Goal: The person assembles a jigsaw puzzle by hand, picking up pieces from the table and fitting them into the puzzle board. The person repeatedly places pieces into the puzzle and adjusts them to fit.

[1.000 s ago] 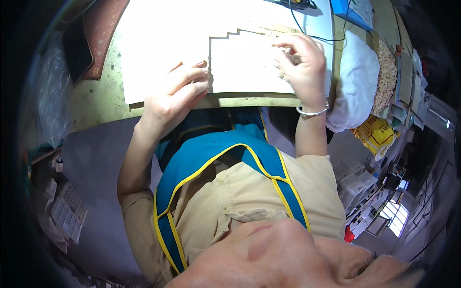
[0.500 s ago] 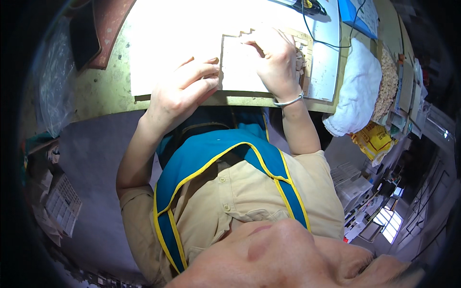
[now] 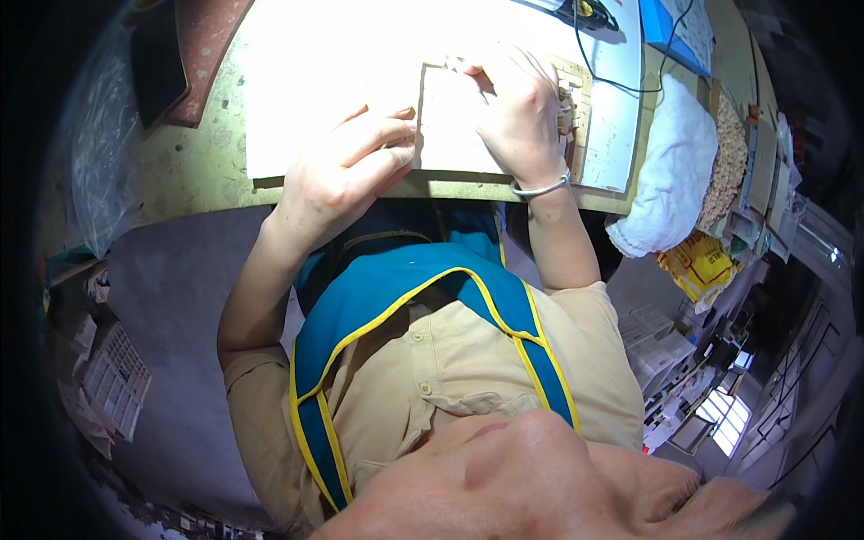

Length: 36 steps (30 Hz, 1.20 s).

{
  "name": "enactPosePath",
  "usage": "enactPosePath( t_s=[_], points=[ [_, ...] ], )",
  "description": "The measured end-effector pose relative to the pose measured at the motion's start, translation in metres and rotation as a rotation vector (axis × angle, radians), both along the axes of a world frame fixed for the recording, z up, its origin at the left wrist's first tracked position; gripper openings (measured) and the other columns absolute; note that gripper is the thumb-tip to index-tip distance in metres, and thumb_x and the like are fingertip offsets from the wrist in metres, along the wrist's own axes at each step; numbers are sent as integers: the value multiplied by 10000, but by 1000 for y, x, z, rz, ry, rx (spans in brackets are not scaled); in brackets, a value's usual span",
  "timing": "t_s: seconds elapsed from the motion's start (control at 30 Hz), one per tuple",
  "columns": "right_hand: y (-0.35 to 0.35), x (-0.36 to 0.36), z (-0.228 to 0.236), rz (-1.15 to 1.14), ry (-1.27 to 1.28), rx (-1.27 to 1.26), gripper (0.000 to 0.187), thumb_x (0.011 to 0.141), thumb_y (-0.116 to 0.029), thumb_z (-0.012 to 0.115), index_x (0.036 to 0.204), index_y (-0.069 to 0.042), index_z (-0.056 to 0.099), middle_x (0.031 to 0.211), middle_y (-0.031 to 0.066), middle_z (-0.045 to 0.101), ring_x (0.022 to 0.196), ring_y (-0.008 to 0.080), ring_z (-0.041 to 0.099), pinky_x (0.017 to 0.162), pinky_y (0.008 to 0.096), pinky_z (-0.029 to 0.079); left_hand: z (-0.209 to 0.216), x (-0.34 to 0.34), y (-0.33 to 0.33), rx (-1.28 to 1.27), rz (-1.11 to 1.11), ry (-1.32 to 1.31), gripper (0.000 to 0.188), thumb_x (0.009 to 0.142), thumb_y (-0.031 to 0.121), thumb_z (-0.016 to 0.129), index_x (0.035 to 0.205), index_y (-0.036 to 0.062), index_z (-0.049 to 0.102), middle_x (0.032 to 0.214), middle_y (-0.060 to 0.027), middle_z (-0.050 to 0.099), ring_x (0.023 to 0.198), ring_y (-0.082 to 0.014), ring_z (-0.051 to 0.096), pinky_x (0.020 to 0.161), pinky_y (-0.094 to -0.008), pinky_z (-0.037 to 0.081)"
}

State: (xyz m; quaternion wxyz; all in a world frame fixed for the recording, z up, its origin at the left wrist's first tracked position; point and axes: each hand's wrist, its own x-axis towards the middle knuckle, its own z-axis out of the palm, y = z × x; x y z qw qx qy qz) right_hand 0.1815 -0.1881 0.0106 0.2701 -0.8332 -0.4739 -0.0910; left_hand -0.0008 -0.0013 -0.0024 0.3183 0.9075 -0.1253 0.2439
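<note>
A shallow wooden tray [image 3: 580, 135] lies on a white sheet, and several small wooden pieces [image 3: 565, 112] sit along its right side. My right hand [image 3: 524, 117] reaches over the tray, thumb and forefinger pinched at the far edge. A tiny pale piece [image 3: 453, 64] shows by those fingertips; glare hides whether they hold it. At the tray's left edge rests my left hand [image 3: 346, 162], fingers loosely bent and partly apart, their tips at the edge. Nothing shows in it.
Strong light washes out much of the white sheet [image 3: 306, 81]. A black tool [image 3: 594, 13] with a cord lies at the far right, by a blue box [image 3: 670, 36]. A white cloth [image 3: 666, 166] hangs over the table's right edge. Clear plastic [image 3: 101, 153] lies at the left.
The view has shifted slightly, so the tray and black tool appear a little further right. My right fingertips stay at the tray's far edge; my left hand barely moves.
</note>
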Motion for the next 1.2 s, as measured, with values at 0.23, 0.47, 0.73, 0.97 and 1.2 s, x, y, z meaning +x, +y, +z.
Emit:
enactPosePath(
  t_s=[0.23, 0.47, 0.73, 0.97, 1.2],
  points=[
    [0, 4, 0, 34, 52, 41, 91, 903, -38, 784, 992, -56, 775, 972, 98, 748, 957, 304, 715, 898, 439, 506, 1, 0, 0, 10, 2, -4, 196, 908, 95, 839, 1078, 77, 743, 1223, -87, 772, 1271, -285, 756, 1081, -505, 613],
    [-3, 3, 4, 55, 77, 41, 204, 858, 126, 736, 997, -10, 797, 962, 120, 768, 921, 291, 735, 807, 388, 572, -1, 0, 1, 16, -3, -11, 192, 908, 89, 837, 1077, 80, 745, 1225, -82, 775, 1270, -281, 756, 1083, -502, 613],
    [-1, 6, 0, 50, 73, 76, 165, 873, 89, 763, 1000, -13, 792, 954, 120, 759, 905, 280, 727, 781, 374, 567, -2, 0, 0, 11, 2, 3, 188, 912, 89, 833, 1080, 80, 748, 1227, -79, 774, 1266, -273, 758, 1084, -501, 614],
    [2, 3, 1, 24, 83, 35, 86, 912, 16, 801, 994, -11, 796, 942, 109, 759, 853, 263, 707, 752, 367, 551, 0, 0, 0, 3, 0, 9, 167, 919, 90, 824, 1066, 80, 745, 1225, -74, 768, 1265, -269, 758, 1085, -499, 614],
    [0, 11, -2, 52, 48, 110, 111, 921, -4, 816, 1031, -14, 810, 919, 84, 747, 792, 196, 652, 711, 311, 527, 3, 1, 1, 13, -6, -3, 185, 906, 78, 828, 1072, 78, 745, 1199, -81, 768, 1260, -279, 759, 1079, -500, 611]
  ],
)
